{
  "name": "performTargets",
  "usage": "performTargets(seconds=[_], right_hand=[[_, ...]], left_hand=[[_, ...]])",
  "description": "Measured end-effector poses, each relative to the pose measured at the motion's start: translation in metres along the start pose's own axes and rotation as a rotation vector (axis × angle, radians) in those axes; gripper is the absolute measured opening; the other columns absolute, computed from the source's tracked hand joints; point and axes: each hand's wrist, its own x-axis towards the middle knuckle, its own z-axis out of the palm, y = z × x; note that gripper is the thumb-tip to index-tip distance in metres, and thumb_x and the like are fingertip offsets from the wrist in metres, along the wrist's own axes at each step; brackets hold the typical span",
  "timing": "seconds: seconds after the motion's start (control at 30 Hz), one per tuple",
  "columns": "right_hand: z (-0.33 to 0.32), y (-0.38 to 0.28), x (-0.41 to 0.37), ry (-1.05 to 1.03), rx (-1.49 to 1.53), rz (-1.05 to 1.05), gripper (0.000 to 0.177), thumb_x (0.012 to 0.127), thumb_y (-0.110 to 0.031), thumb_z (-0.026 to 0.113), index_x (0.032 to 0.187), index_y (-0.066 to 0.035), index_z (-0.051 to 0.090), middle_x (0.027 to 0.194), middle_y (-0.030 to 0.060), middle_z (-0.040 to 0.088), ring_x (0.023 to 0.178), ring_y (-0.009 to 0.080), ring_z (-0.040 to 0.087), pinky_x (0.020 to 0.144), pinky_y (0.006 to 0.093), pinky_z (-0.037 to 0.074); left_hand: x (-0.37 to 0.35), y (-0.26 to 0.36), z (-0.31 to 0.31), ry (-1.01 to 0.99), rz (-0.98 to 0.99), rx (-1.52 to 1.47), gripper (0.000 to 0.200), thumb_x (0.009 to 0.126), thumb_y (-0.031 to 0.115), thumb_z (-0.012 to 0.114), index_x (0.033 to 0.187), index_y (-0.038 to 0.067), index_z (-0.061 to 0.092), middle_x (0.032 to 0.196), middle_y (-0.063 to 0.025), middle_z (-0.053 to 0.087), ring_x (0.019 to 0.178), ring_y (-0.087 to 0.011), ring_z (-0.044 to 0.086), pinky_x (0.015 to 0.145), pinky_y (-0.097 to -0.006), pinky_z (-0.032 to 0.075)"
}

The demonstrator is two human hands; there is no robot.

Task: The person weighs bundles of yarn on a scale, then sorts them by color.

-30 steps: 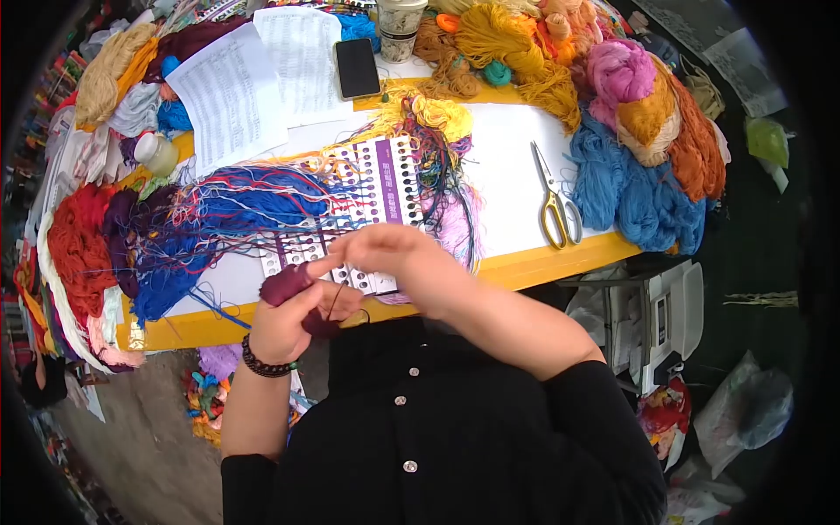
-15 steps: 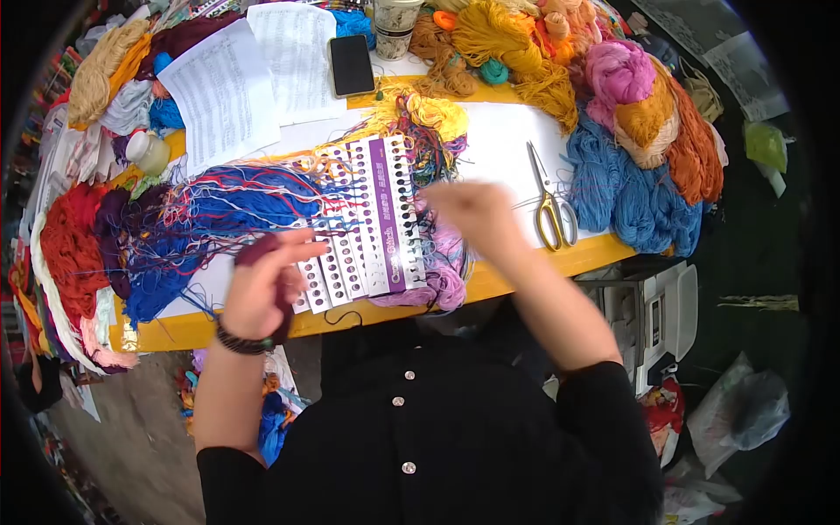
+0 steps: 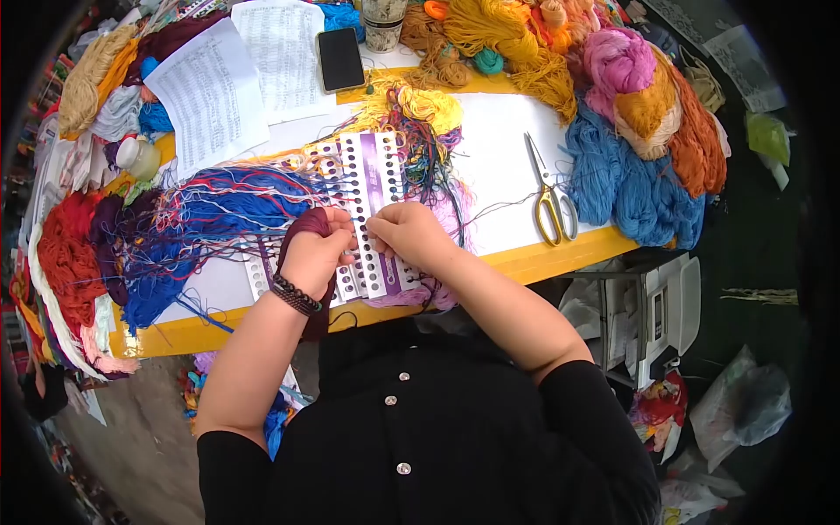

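Note:
My left hand grips a dark maroon skein of yarn and rests on the white and purple punched colour card on the table. My right hand sits just beside it on the same card, fingertips pinched together on a thin maroon strand. The two hands almost touch over the card's lower rows of holes. Many coloured threads, mostly blue and red, are tied through the card and spread to the left. A beaded bracelet is on my left wrist.
Yellow-handled scissors lie on the white sheet to the right. A phone, printed sheets and a paper cup lie at the back. Yarn heaps ring the yellow-edged table: blue, pink, red.
My right hand has come back from the right to the card's middle and pinches a strand. My left hand has moved right onto the card with the maroon skein.

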Motion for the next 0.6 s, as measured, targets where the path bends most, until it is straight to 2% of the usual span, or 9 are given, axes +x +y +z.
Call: performTargets(seconds=[0.1,0.13,0.27,0.3,0.33,0.4,0.5,0.53,0.6], right_hand=[[0.003,-0.002,-0.001,0.028,-0.132,-0.097,0.03,0.088,-0.025,0.058,0.075,0.001,0.065,0.062,0.0052,0.062,0.056,0.0128,0.058,0.055,0.0294,0.046],[0.004,-0.002,-0.002,0.067,-0.209,-0.178,0.031,0.088,-0.025,0.058,0.074,0.001,0.065,0.061,0.0048,0.061,0.056,0.0127,0.057,0.055,0.0295,0.046],[0.003,0.0,-0.002,0.014,-0.215,-0.177,0.028,0.089,-0.025,0.06,0.077,0.0,0.064,0.064,0.0042,0.063,0.056,0.0121,0.056,0.054,0.029,0.045],[0.002,0.001,-0.004,-0.006,-0.044,-0.113,0.024,0.089,-0.023,0.06,0.083,-0.001,0.063,0.068,0.0043,0.064,0.059,0.0115,0.056,0.055,0.0278,0.045],[0.002,0.003,-0.005,-0.027,0.127,-0.049,0.02,0.09,-0.022,0.06,0.089,-0.002,0.062,0.072,0.0044,0.065,0.061,0.0109,0.057,0.057,0.0266,0.045],[0.004,0.012,-0.001,-0.011,0.187,-0.059,0.018,0.089,-0.019,0.059,0.093,-0.001,0.06,0.075,0.0066,0.066,0.067,0.0128,0.06,0.061,0.0274,0.047],[0.005,0.019,-0.002,-0.009,0.267,-0.057,0.017,0.09,-0.016,0.057,0.1,-0.002,0.056,0.078,0.0064,0.065,0.071,0.0122,0.06,0.065,0.0251,0.046],[0.006,0.018,-0.001,-0.027,0.286,-0.052,0.017,0.091,-0.015,0.056,0.103,-0.003,0.055,0.078,0.0041,0.064,0.071,0.0097,0.057,0.064,0.0221,0.044],[0.002,0.018,-0.001,-0.122,0.635,0.025,0.014,0.091,-0.011,0.056,0.103,-0.004,0.056,0.077,0.0035,0.062,0.071,0.0105,0.057,0.066,0.0221,0.045]], left_hand=[[0.007,-0.006,0.002,0.012,0.079,0.05,0.029,0.081,0.003,0.065,0.107,-0.002,0.054,0.084,-0.0055,0.063,0.066,-0.0096,0.058,0.052,-0.0206,0.042],[0.008,-0.007,0.002,0.012,0.078,0.051,0.029,0.081,0.003,0.065,0.107,-0.002,0.054,0.084,-0.0055,0.063,0.066,-0.0096,0.058,0.052,-0.0206,0.042],[0.009,-0.005,-0.002,0.012,0.138,0.282,0.028,0.082,0.004,0.065,0.107,-0.002,0.054,0.079,-0.0034,0.064,0.064,-0.0084,0.059,0.053,-0.0206,0.043],[0.008,-0.004,-0.005,0.023,0.161,0.356,0.028,0.082,0.004,0.065,0.107,-0.001,0.055,0.078,-0.0028,0.065,0.064,-0.0081,0.059,0.053,-0.0206,0.043],[0.007,-0.002,-0.008,0.076,0.335,0.49,0.024,0.082,0.003,0.064,0.104,-0.003,0.057,0.082,-0.0083,0.067,0.065,-0.0116,0.061,0.056,-0.0247,0.047],[0.001,0.003,-0.009,0.082,0.302,0.202,0.023,0.084,0.002,0.064,0.105,-0.002,0.057,0.087,-0.0092,0.068,0.071,-0.0109,0.062,0.062,-0.0235,0.048],[-0.002,0.01,-0.004,-0.113,0.136,-0.255,0.024,0.086,0.002,0.063,0.108,-0.001,0.055,0.091,-0.009,0.068,0.076,-0.0088,0.06,0.067,-0.02,0.047],[-0.001,0.01,-0.003,-0.16,0.154,-0.186,0.026,0.087,0.001,0.061,0.112,-0.001,0.055,0.096,-0.0098,0.068,0.073,-0.0082,0.06,0.063,-0.0194,0.046],[-0.005,0.009,0.007,-0.088,0.202,0.137,0.031,0.088,0.0,0.057,0.118,-0.002,0.053,0.104,-0.0101,0.068,0.072,-0.0085,0.06,0.06,-0.02,0.046]])
